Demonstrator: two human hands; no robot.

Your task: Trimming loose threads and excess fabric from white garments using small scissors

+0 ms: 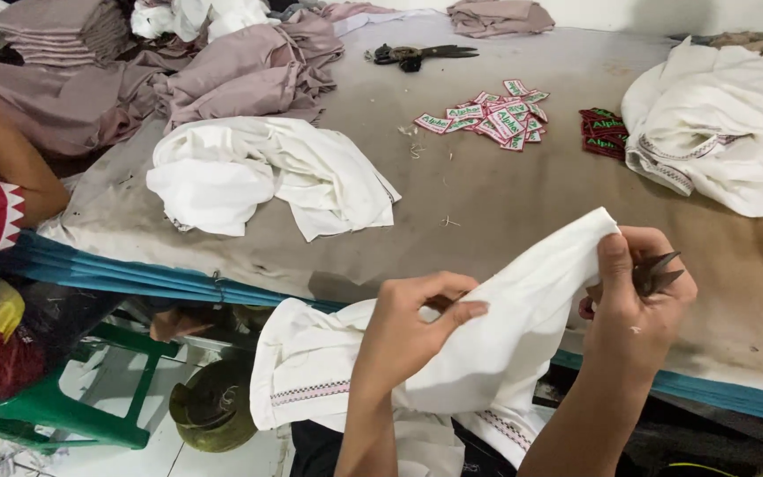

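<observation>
A worker's left hand (417, 322) pinches a white garment (496, 327) held above the table edge (222, 287) while the right hand (638, 300) grips it alongside small snips (658, 272); more white garments (717, 124) await, trimming apparently midway.

Big cloth-covered surface (487, 203), pretty stained; on it a crumpled white garment (258, 172), a scatter of small woven labels (492, 115), a dark label stack (604, 132), black shears (417, 56), mauve fabric heaps (240, 71), another white pile (726, 124) far right.
</observation>
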